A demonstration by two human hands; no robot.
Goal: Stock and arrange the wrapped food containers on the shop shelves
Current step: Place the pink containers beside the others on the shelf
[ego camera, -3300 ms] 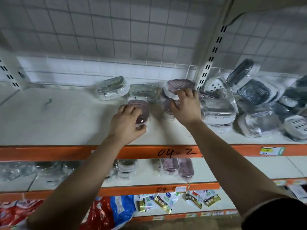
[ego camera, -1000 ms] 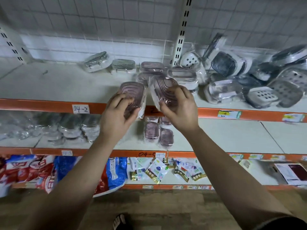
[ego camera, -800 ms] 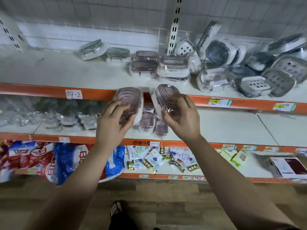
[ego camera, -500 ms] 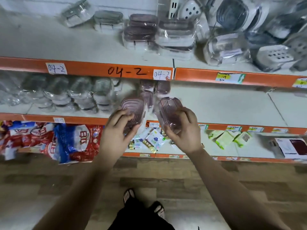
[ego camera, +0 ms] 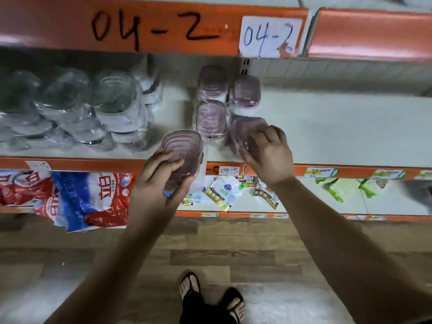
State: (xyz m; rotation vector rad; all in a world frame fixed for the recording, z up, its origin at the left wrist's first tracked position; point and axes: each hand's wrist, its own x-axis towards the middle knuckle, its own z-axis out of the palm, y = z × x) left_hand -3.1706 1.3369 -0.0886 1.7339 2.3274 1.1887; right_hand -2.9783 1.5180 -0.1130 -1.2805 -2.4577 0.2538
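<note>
Three wrapped mauve plastic containers (ego camera: 211,119) stand shelved; beside them our right hand (ego camera: 268,157) grips a fourth (ego camera: 243,128), our left hand (ego camera: 156,181) a fifth (ego camera: 184,147).

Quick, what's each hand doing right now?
Left hand: holding a wrapped purple container.
Right hand: holding a second purple container.

Both bare arms stretched forward. The left grip (ego camera: 161,181) curled round a wrapped container (ego camera: 184,148); the right grip (ego camera: 268,155), slightly farther forward, clasped a second container (ego camera: 244,132) with bent fingers.
</note>
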